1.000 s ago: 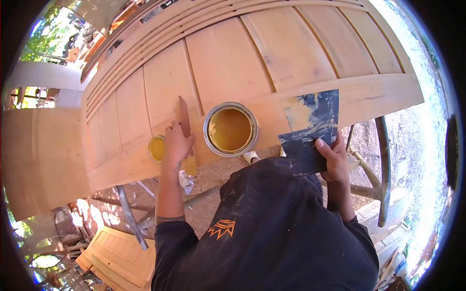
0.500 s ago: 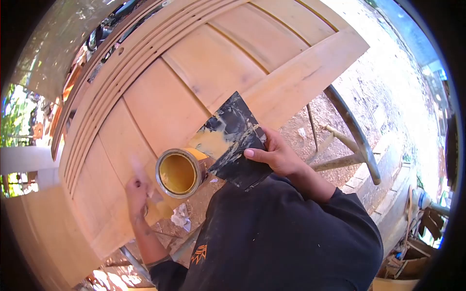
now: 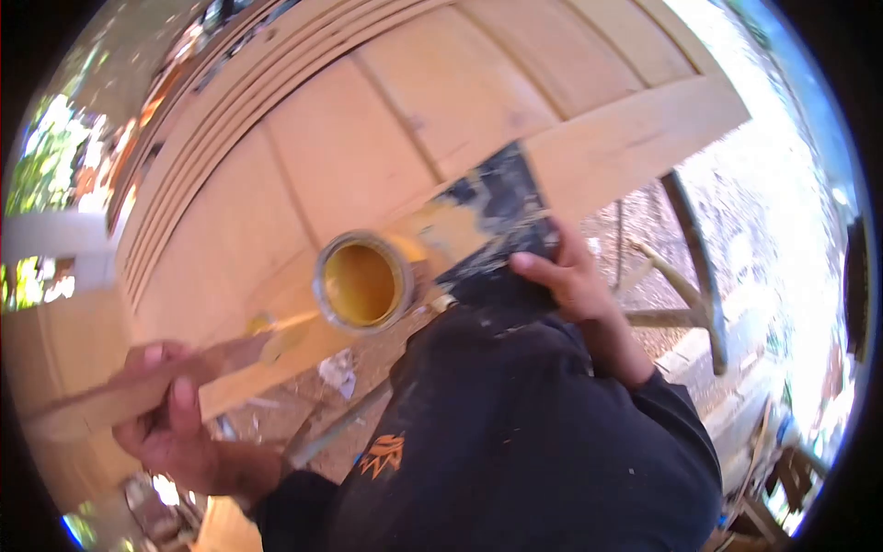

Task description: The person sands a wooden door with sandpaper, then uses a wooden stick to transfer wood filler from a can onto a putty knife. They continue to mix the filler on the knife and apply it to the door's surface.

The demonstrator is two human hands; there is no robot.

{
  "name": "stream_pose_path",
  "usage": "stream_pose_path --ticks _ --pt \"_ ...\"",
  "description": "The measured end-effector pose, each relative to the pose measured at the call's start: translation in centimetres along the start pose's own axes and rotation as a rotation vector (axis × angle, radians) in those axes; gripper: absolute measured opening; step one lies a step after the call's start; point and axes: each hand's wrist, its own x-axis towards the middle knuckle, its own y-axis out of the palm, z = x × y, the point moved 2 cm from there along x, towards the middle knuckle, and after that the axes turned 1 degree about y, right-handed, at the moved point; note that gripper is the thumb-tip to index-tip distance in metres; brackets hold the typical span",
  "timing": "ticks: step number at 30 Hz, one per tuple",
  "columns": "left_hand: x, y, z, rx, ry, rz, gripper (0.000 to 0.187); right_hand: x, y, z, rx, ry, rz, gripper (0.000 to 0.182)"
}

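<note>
My left hand (image 3: 170,419), at the lower left, has its thumb and fingers closed round a long flat brown wooden stick (image 3: 216,361). Motion blurs the stick, and yellowish paste seems to be near its right end. My right hand (image 3: 575,276) grips a stiff black sheet (image 3: 501,198) by its lower right edge, thumb on top. Tan paste and dried streaks smear that sheet. Between my hands an open round can (image 3: 405,267) stands by the near edge of the panelled wooden door, with yellow-ochre paste (image 3: 354,285) inside.
The large wooden door (image 3: 340,152) lies flat in front of me, with grooved panels and curved mouldings. Metal support legs (image 3: 694,267) stand under its right side. Crumpled white paper (image 3: 338,373) lies on the ground below. Wood scraps (image 3: 791,474) are at the lower right.
My left hand has moved left and down from beside the can, and the stick in it shows more clearly. My right hand keeps its hold on the black sheet. The view has shifted slightly.
</note>
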Motion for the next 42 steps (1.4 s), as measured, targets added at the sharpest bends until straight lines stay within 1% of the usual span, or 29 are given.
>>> stream_pose_path --ticks 1,3,6,9,12,13,16,19,22,23,25,28,31,34,37,42 --pt "0.5 1.0 -0.8 -0.094 0.064 -0.007 0.033 0.1 -0.1 -0.5 0.027 -0.031 0.006 0.047" --pt "0.4 3.1 -2.1 -0.159 0.017 -0.056 0.037 0.1 -0.3 -1.1 0.043 -0.068 0.000 0.048" --pt "0.2 5.2 -1.3 -0.126 -0.118 0.013 0.029 0.0 -0.1 -1.3 0.015 -0.065 -0.009 0.048" --pt "-0.1 7.7 0.4 -0.151 -0.209 0.065 0.025 -0.2 0.0 -1.3 0.008 -0.059 0.008 0.050" --pt "-0.7 9.6 1.8 -0.138 -0.237 0.148 0.020 -0.2 0.4 -0.8 -0.012 -0.060 0.019 0.051" --pt "-1.1 10.1 2.5 -0.199 -0.218 0.140 0.019 -0.3 0.5 -0.8 -0.020 -0.055 0.016 0.051" --pt "-1.9 10.9 3.3 -0.162 -0.266 0.173 0.020 -0.5 0.6 -0.7 -0.023 -0.041 0.018 0.052" --pt "-2.6 10.9 3.7 -0.150 -0.304 0.179 0.026 -0.2 0.5 -0.9 -0.039 -0.024 0.033 0.052" --pt "-3.2 11.3 4.9 -0.155 -0.376 0.199 0.028 0.0 0.6 -1.3 -0.051 0.001 0.066 0.052" --pt "-3.0 12.4 4.7 -0.163 -0.410 0.211 0.029 0.0 -0.2 -0.9 -0.045 0.013 0.079 0.052" --pt "-2.7 13.0 5.2 -0.190 -0.471 0.228 0.033 0.1 0.0 -0.9 -0.022 -0.002 0.078 0.051" --pt "-2.2 13.3 5.0 -0.282 -0.573 0.204 0.035 0.1 0.2 -1.0 -0.021 -0.021 0.088 0.049" --pt "-2.2 12.5 6.2 -0.351 -0.662 0.137 0.036 0.5 0.2 -1.1 -0.025 -0.034 0.103 0.048" --pt "-2.9 11.1 7.3 -0.472 -0.762 0.022 0.037 0.8 -0.1 -1.4 -0.009 -0.022 0.091 0.048" --pt "-4.0 9.4 8.4 -0.642 -0.779 -0.064 0.034 0.9 -0.1 -1.4 0.017 -0.007 0.070 0.048" --pt "-6.6 8.0 8.2 -0.737 -0.733 -0.167 0.038 0.8 -0.1 -1.2 0.036 -0.022 0.020 0.046"
